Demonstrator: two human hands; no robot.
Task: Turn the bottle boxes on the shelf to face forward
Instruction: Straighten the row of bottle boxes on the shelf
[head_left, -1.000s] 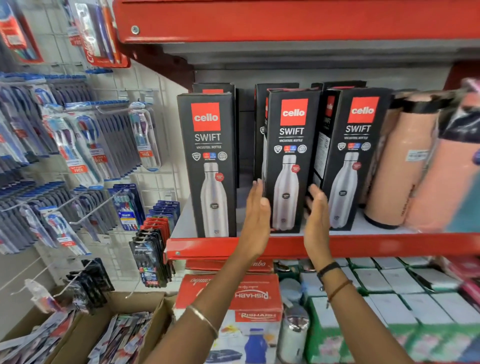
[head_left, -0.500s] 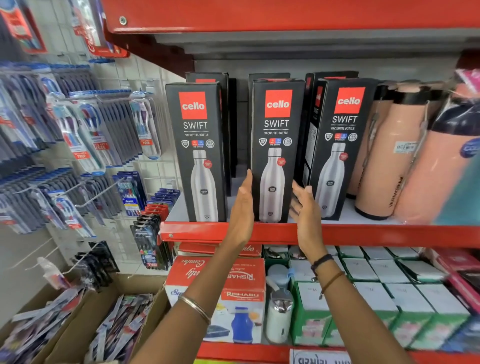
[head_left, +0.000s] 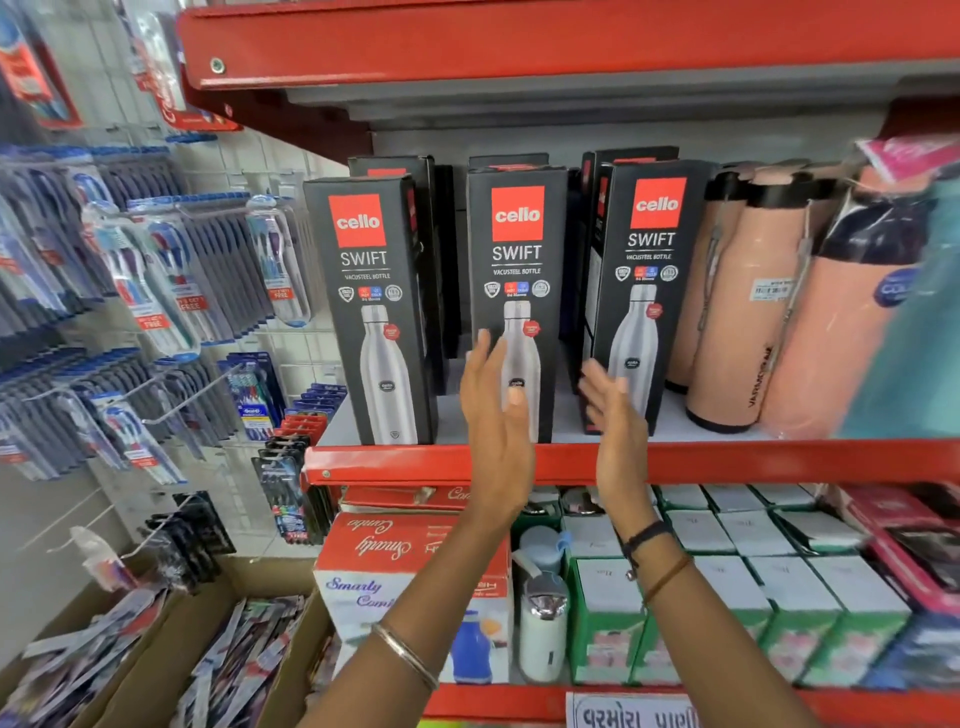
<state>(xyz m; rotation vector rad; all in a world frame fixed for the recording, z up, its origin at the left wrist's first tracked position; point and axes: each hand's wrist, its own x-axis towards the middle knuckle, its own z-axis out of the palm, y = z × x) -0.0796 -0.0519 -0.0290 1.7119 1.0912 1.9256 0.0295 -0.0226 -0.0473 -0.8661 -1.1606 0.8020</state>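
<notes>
Three black bottle boxes stand in the front row of the red shelf (head_left: 727, 460). The left box (head_left: 371, 306) and the middle box (head_left: 517, 260) show their printed fronts squarely. The right box (head_left: 644, 270) is turned a little, so its left side panel shows. More black boxes stand behind them. My left hand (head_left: 493, 410) is raised in front of the middle box, fingers spread, holding nothing. My right hand (head_left: 615, 421) hovers open between the middle and right boxes, apart from both.
Peach flasks (head_left: 743, 312) crowd the shelf right of the boxes. Toothbrush packs (head_left: 156, 291) hang on a wire grid at left. Below are a red-and-white carton (head_left: 395, 566), green boxes (head_left: 727, 613), and cardboard bins (head_left: 156, 649) on the floor.
Both hands have come off the middle box and drawn back towards me, fingers now spread. The middle box now faces straight forward. The view has shifted slightly.
</notes>
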